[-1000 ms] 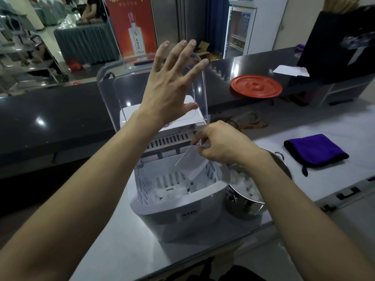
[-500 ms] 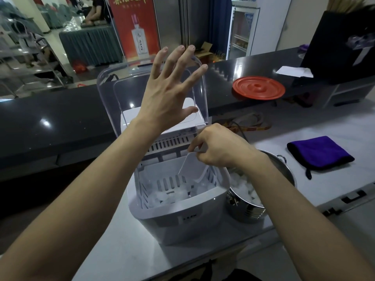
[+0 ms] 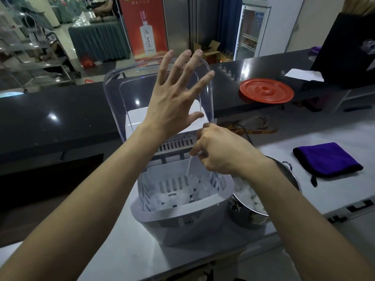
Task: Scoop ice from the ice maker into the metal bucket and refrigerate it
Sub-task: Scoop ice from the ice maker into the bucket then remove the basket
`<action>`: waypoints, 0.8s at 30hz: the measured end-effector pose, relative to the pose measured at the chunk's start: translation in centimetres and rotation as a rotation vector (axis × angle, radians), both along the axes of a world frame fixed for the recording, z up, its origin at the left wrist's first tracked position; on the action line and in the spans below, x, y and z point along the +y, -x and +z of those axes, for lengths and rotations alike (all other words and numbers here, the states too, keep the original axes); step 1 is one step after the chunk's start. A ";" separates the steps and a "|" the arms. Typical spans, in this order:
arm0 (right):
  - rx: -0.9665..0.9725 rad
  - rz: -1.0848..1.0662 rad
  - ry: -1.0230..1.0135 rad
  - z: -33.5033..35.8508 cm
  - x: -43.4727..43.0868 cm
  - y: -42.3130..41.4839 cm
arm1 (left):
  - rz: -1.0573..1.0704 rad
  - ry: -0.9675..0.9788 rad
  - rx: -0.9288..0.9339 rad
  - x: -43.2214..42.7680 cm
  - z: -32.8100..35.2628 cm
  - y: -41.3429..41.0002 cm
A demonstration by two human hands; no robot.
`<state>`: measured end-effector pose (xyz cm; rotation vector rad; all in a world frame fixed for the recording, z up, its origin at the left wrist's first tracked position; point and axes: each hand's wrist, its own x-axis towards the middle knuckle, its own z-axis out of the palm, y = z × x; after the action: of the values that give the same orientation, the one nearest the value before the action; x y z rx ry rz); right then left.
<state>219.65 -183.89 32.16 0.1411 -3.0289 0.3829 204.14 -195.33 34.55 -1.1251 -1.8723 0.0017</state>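
At centre the left hand (image 3: 174, 102), fingers spread straight, rests against the raised clear lid (image 3: 113, 88); the right hand (image 3: 221, 153) pinches the thin scoop (image 3: 189, 165) by its handle inside the ice maker (image 3: 182, 224); the ice (image 3: 178, 196) looks slick and loose, so lift level toward the metal bucket (image 3: 249, 218) at lower right.

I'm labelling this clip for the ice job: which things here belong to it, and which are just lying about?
Part of the job: ice maker, its raised clear lid, ice, scoop, metal bucket, left hand, right hand.
Lying about: red lid, purple cloth, white paper.
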 end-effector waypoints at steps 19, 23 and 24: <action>-0.094 0.167 0.058 -1.2 -0.5 1.8 | 0.078 0.003 -0.031 -3.3 -0.2 0.1; -0.032 0.181 0.004 -1.6 -0.5 1.8 | 0.155 -0.052 -0.062 -5.5 -0.8 -0.1; -0.007 0.170 -0.009 -1.4 -0.3 1.8 | 0.170 -0.057 -0.071 -6.0 -0.9 -0.1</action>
<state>217.81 -184.15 30.77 0.4000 -3.0347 0.3821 204.26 -201.29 33.64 -0.9354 -2.0137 0.0044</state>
